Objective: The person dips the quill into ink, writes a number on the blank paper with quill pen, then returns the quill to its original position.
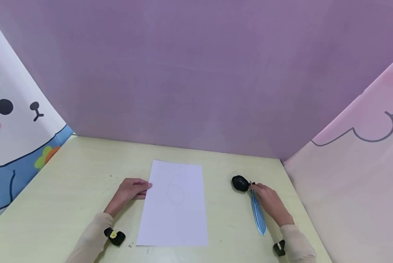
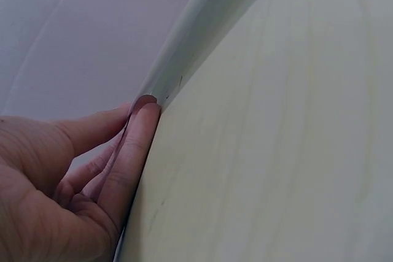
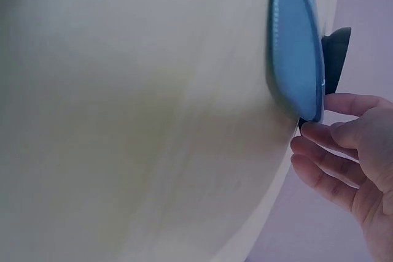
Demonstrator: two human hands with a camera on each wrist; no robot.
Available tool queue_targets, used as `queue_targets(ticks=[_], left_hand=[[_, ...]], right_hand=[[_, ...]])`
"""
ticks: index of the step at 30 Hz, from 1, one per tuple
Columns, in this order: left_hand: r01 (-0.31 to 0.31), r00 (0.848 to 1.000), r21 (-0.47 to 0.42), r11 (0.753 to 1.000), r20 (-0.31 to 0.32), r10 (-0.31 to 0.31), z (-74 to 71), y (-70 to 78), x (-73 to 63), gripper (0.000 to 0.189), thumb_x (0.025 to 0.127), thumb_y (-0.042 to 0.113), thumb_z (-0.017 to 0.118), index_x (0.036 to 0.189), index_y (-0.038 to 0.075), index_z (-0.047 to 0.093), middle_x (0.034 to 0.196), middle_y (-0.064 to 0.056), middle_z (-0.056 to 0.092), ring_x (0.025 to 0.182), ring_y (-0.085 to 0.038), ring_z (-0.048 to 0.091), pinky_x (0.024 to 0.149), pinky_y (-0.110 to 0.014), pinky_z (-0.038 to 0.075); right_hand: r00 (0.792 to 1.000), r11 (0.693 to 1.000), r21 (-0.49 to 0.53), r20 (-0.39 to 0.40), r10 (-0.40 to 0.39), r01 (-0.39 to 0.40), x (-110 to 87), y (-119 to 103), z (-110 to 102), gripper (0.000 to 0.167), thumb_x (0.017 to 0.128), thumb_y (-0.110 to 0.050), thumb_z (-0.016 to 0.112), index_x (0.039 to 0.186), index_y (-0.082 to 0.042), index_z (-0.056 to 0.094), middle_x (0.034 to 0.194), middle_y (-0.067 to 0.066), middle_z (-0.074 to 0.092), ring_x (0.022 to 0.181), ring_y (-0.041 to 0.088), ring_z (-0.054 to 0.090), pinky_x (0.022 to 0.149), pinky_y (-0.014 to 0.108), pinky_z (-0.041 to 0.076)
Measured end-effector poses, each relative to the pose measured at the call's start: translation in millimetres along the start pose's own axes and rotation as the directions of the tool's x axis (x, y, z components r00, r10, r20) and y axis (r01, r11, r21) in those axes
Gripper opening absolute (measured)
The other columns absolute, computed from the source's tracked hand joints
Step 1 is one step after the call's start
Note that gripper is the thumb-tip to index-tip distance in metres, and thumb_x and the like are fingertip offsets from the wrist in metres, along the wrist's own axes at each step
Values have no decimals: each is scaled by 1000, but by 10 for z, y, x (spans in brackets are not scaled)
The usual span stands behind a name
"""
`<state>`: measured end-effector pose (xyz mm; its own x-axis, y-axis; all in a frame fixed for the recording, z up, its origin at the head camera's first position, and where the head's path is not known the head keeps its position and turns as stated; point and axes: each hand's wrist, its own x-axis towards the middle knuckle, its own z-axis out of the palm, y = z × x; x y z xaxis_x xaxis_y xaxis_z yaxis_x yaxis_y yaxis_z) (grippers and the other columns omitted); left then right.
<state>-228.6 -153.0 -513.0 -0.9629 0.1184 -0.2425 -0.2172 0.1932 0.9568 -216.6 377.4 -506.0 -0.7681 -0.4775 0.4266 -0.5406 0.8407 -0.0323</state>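
Observation:
A white sheet of paper [image 1: 174, 226] lies upright on the table, bearing faint oval outlines. My left hand [image 1: 132, 188] pinches its left edge between thumb and fingers; in the left wrist view that edge of the paper [image 2: 202, 35] curls up from the table. To the right lies a glossy black rounded bulb [image 1: 240, 183] with a narrow neck. A long, flat, shiny blue pouch-like piece [image 1: 258, 215] meets that neck. My right hand [image 1: 271, 202] holds the blue piece's far end [image 3: 298, 59] in its fingertips, beside a flared black part [image 3: 336, 56]. Whether blue and black are joined is hidden.
The pale table [image 1: 94, 157] ends at a purple wall [image 1: 183, 91] behind. Printed side panels stand at left [image 1: 15, 138] and right [image 1: 354, 182]. Black wrist cameras are strapped over both beige sleeves [image 1: 92, 237]. Small dark marks dot the tabletop.

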Motion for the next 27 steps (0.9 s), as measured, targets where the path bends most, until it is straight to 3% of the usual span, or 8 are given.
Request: queue_targets(ticks=[9, 16, 22, 27], left_hand=[[13, 1000, -12, 1000, -6, -13, -10, -6, -2, 38, 99, 17, 75, 121, -13, 69, 92, -8, 77, 77, -12, 75, 73, -27, 66], [-2, 1000, 24, 1000, -13, 2, -54, -12, 1, 37, 101, 19, 72, 118, -14, 69, 91, -8, 76, 78, -12, 75, 74, -28, 66], [1, 1000, 42, 999, -26, 0, -67, -2, -8, 37, 103, 20, 69, 116, -15, 69, 87, -9, 74, 76, -11, 73, 72, -28, 67], [10, 999, 65, 998, -44, -7, -77, -7, -20, 36, 105, 20, 66, 114, -15, 69, 89, -12, 76, 76, -14, 74, 71, -30, 67]], right_hand=[[999, 999, 6, 28, 35, -35, 9, -23, 9, 30, 85, 16, 73, 109, -3, 75, 95, 14, 75, 82, 29, 75, 68, 41, 65], [999, 1000, 8, -35, 15, -14, 41, -47, 32, 34, 82, 22, 72, 108, -1, 75, 94, 16, 76, 81, 31, 75, 65, 41, 65], [998, 999, 10, -36, 51, -51, 64, -71, -9, 36, 84, 22, 70, 112, -1, 74, 103, 18, 75, 92, 35, 74, 69, 44, 65], [998, 998, 11, -28, 63, -63, 64, -99, -44, 36, 86, 20, 68, 115, 0, 73, 106, 18, 74, 93, 36, 72, 61, 40, 63]])
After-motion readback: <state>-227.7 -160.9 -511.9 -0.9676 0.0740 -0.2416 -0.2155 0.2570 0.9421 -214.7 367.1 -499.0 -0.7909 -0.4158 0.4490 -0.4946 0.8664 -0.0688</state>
